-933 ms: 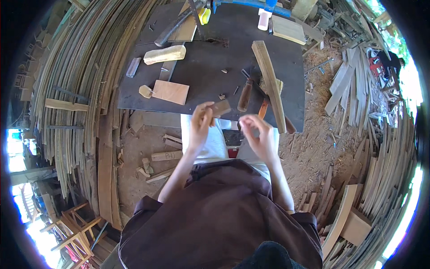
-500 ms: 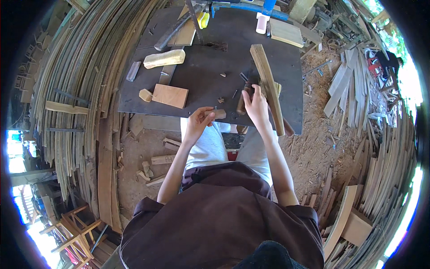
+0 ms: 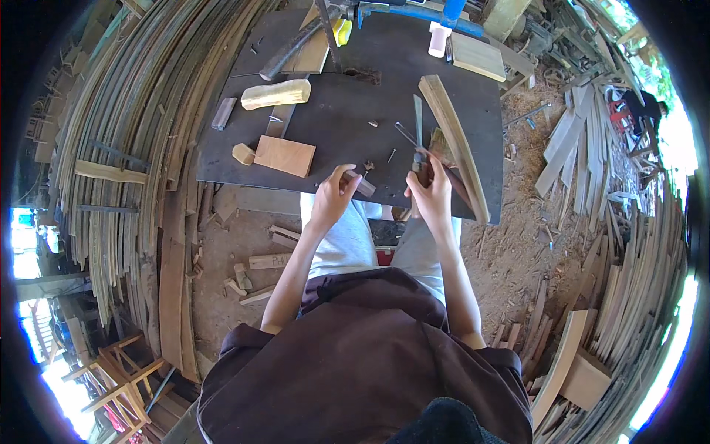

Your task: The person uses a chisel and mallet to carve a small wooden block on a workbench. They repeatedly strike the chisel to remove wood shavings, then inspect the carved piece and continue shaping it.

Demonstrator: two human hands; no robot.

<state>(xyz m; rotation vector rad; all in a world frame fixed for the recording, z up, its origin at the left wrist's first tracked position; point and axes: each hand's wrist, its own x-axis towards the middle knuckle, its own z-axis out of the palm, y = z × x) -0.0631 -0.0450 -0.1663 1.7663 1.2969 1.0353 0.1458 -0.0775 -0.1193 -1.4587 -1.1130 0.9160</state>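
Fingers of my left hand (image 3: 334, 200) pinch a small brown wood block (image 3: 364, 186) at the table's near edge. My right hand (image 3: 432, 194) is closed around the handle of a chisel (image 3: 418, 122), whose narrow metal blade points away from me. Beside it, a second slim metal tool (image 3: 404, 133) is partly hidden by the chisel and hand. To the right of that hand lies a long wood strip (image 3: 455, 144), slanting along the table. Between my hands and a little beyond them, a screw or nail (image 3: 391, 155) rests on the dark tabletop.
On the dark table (image 3: 336, 140) lie a flat wood block (image 3: 285, 155), a pale shaped wood piece (image 3: 276, 94) and a hammer (image 3: 296, 52). A bottle (image 3: 438, 40) and a pale board (image 3: 478, 56) occupy the far right. Stacked planks (image 3: 126, 148) line the left side.
My right hand has taken up the chisel, and its blade now shows beyond the fingers. The wood block in my left hand has turned. The long strip has shifted slightly right.
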